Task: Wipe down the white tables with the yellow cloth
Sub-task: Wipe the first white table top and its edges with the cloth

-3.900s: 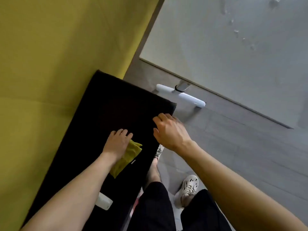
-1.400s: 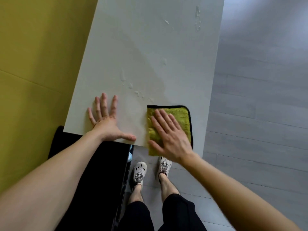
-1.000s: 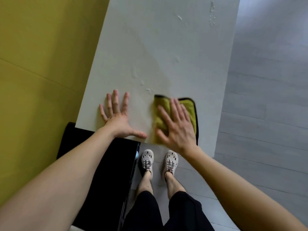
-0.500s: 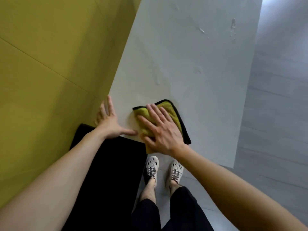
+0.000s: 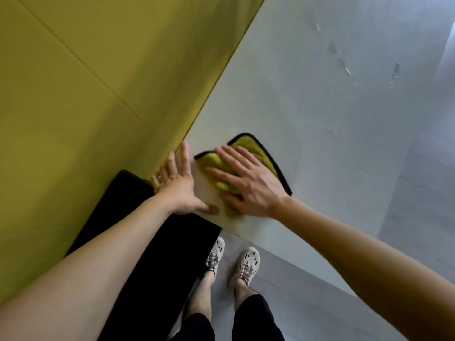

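Yellow cloth with a dark trim lies on the near left part of the white table, bunched under the right hand, which hides most of its middle and its near edge. That hand lies flat with fingers straight and spread, pressing the cloth down and gripping nothing. The left hand rests just beside it on the table's near left corner, fingers straight and thumb stretched toward the cloth. Its outer fingers crowd against the yellow wall and are hard to tell apart. Far right on the table, a few wet streaks glint, blurred. A black surface sits near left below the table, partly covered by the left forearm. 2 pale shoes stand on the grey floor. The frame cuts off the table's far end.
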Demonstrator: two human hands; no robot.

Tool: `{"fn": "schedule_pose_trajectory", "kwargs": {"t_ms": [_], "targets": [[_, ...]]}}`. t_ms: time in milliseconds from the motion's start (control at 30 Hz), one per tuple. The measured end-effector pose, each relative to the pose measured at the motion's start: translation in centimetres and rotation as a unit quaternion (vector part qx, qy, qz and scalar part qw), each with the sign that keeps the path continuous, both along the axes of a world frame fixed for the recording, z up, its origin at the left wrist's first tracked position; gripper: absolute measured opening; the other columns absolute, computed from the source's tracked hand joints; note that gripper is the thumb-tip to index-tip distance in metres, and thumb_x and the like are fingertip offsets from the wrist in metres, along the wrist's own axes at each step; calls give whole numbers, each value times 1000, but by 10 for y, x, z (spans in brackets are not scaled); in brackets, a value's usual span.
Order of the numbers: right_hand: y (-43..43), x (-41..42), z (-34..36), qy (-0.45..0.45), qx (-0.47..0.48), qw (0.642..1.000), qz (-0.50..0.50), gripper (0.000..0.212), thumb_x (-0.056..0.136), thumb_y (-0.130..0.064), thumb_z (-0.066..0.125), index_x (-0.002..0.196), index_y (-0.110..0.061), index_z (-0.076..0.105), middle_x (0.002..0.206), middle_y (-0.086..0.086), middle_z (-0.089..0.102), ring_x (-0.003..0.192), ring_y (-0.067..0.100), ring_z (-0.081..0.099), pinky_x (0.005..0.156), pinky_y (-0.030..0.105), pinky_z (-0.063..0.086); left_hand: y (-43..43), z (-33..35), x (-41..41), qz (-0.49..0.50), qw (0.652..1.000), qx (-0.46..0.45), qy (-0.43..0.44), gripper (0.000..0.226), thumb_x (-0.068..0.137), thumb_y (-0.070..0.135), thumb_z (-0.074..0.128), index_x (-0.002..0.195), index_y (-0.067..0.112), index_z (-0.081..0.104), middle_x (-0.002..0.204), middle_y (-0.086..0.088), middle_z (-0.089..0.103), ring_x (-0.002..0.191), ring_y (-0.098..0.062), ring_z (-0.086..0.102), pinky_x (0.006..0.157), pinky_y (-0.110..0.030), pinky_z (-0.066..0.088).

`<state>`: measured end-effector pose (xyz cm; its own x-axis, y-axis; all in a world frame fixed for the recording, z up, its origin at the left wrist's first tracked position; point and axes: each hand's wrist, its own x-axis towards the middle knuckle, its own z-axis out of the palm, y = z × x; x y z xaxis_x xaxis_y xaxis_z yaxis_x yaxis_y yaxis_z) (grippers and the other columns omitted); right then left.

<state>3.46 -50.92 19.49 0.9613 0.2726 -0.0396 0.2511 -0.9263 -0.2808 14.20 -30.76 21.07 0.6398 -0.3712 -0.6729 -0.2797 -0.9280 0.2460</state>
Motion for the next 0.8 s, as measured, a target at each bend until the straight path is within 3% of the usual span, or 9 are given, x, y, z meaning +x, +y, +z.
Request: {"fn": "schedule_pose_trajectory", "kwargs": {"t_ms": [100, 233, 300, 400, 500, 567, 633, 700, 800], "targets": [[-47, 19, -3, -8, -2, 995, 104, 64, 109, -52, 54, 168, -31, 41, 180, 9, 22, 168, 29, 17, 136, 51, 15, 5, 1, -5, 0, 1000, 1, 3, 189, 48, 80, 96, 151, 31, -54, 173, -15, -38, 167, -42, -10, 131, -65, 3], [-103, 86, 0, -11, -40, 956, -290, 70, 106, -62, 43, 171, -39, 30, 183, 6, 14, 169, 26, 10, 136, 53, 11, 4, 9, -5, 2, 1000, 1, 2, 185, 52, 77, 96, 153, 30, -51, 174, -13, -37, 168, -38, -8, 132, -64, 2], [-58, 79, 1, -15, -37, 931, -364, 70, 105, -58, 45, 171, -37, 31, 183, 7, 12, 170, 25, 6, 137, 52, 6, 4, 15, -8, 3, 1000, -18, -6, 187, 50, 78, 96, 156, 27, -48, 176, -13, -32, 169, -37, -5, 132, -64, 4], [21, 31, 12, 9, -12, 993, -115, 69, 109, -52, 50, 172, -34, 30, 183, 7, 10, 170, 26, 2, 137, 56, 8, 15, 20, -10, 11, 997, -69, -11, 180, 58, 71, 98, 164, 17, -36, 181, -11, -22, 170, -30, -7, 134, -57, 8], [2, 31, 19, 49, -36, 985, 163, 74, 110, -60, 53, 173, -34, 26, 183, 4, 8, 170, 26, 2, 137, 53, 8, 46, 16, -3, 46, 990, -135, -2, 143, 78, 51, 95, 175, 18, -5, 183, -11, 12, 168, -28, 18, 134, -45, 25], [-39, 73, 16, 46, -78, 989, 118, 82, 105, -77, 45, 173, -38, 21, 183, 4, 8, 170, 27, 2, 137, 56, 11, 67, 10, -4, 97, 986, -135, -35, 125, 75, 60, 94, 173, 26, 26, 170, -6, 44, 156, -28, 43, 123, -44, 43], [-69, 103, 17, 44, -104, 992, -58, 88, 100, -87, 34, 173, -39, 20, 183, 6, 8, 170, 28, 2, 135, 59, 11, 76, 6, -14, 164, 979, -106, -61, 111, 63, 79, 89, 155, 26, 55, 146, -2, 64, 138, -26, 58, 109, -44, 54], [-55, 111, 14, 35, -75, 980, -179, 86, 103, -83, 32, 173, -33, 22, 183, 9, 8, 170, 30, 1, 136, 58, 8, 77, 1, -22, 211, 972, -84, -66, 109, 55, 95, 77, 140, 29, 64, 129, 2, 71, 124, -25, 67, 98, -44, 60], [30, 88, 11, 23, -37, 998, -42, 77, 108, -66, 39, 173, -27, 27, 182, 14, 8, 170, 32, 2, 136, 57, 8, 79, 1, -31, 249, 963, -78, -69, 88, 62, 91, 79, 128, 34, 64, 110, 1, 78, 106, -28, 75, 84, -46, 64]]}}
